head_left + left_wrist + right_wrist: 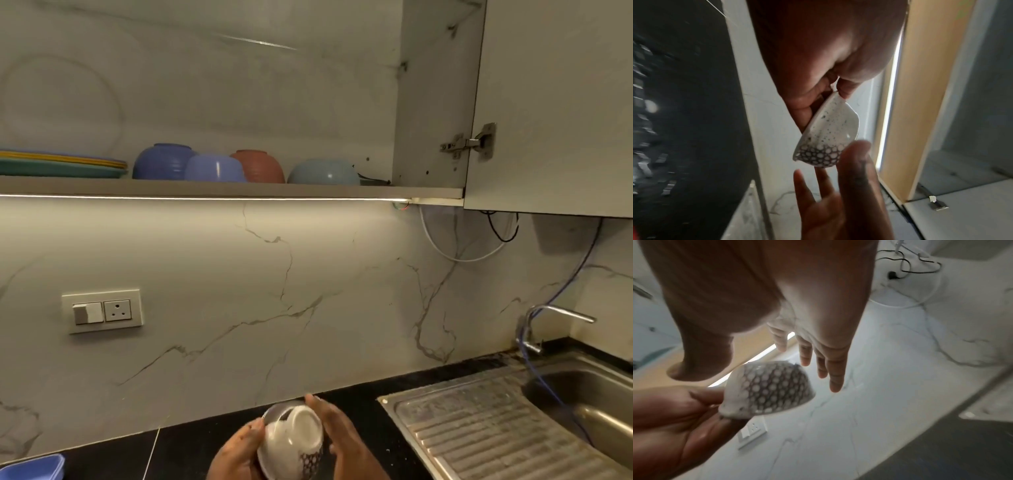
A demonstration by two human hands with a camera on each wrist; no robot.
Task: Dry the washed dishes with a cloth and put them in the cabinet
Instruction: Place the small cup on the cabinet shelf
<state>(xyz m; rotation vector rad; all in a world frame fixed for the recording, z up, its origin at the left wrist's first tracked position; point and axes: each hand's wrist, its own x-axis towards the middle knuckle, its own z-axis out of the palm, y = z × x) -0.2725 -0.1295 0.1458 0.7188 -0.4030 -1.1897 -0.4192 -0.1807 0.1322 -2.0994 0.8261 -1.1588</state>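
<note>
Left hand [239, 452] grip: fingers and thumb clamped on the rim of a small white bowl [296, 437] with a dark dotted band, held base-up and tilted above the black counter [191, 442]. Right hand [342, 435] grip: fingers apart and straight, lying just beside the bowl's far side; contact cannot be told. Taking the bowl as landmark: steel sink [582, 390] with ribbed drainboard to its right, tap [548, 322] beyond that. Wall socket [102, 311] up and to its left. Open cabinet [435, 102] well above it, holding four inverted bowls [246, 166] and stacked plates [61, 164].
</note>
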